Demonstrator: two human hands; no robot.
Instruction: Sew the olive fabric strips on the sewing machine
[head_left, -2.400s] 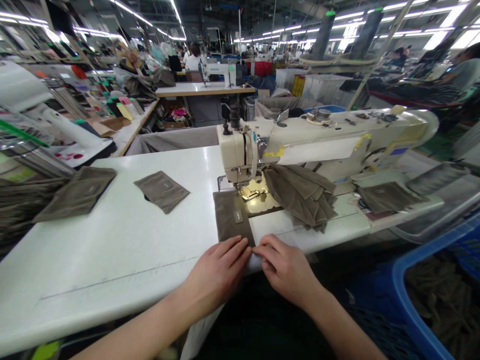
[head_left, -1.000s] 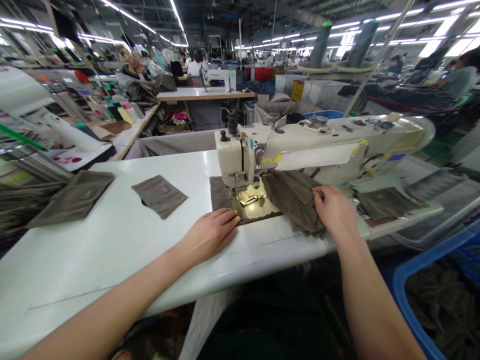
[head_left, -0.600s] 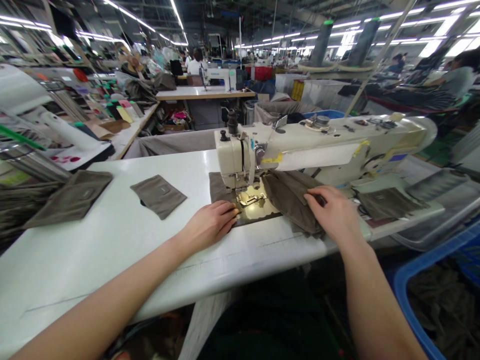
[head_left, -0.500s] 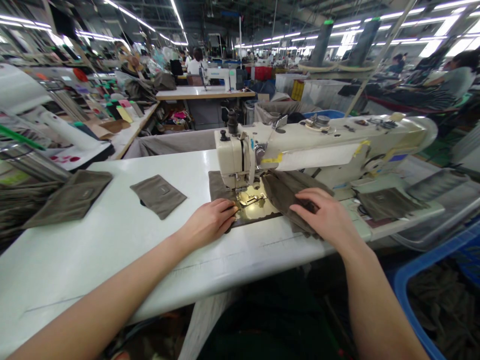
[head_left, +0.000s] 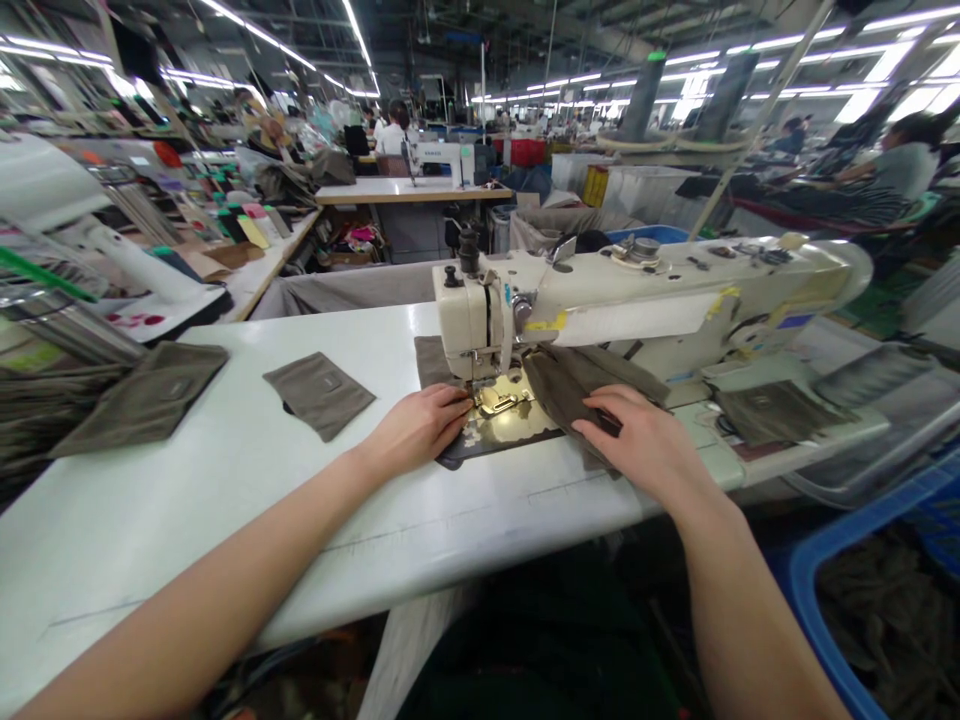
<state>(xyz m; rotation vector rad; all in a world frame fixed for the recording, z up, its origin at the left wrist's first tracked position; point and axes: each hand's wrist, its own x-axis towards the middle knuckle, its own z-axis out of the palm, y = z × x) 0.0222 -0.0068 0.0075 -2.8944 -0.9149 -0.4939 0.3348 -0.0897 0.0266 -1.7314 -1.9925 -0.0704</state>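
Observation:
My left hand (head_left: 427,428) lies left of the needle, fingers curled close together, the tips by the presser foot of the sewing machine (head_left: 469,325). Whatever is under those fingertips is hidden. A flat piece of brown-grey fabric (head_left: 433,360) shows just behind that hand, left of the machine head. My right hand (head_left: 641,440) has its thumb and fingers closed on a folded brown-grey fabric piece (head_left: 559,390), right of the needle. Between my hands the shiny metal needle plate (head_left: 504,418) is partly bare.
On the white table (head_left: 360,560) at left lie a small fabric flap (head_left: 320,395) and a larger flap (head_left: 150,395). Another fabric piece (head_left: 780,410) rests right of the machine. A blue basket (head_left: 806,580) holding dark cloth stands low at right.
My left hand has slid slightly away from me, nearer the presser foot. My right hand has shifted a little left and its fabric's near edge has drawn in; more bare plate shows.

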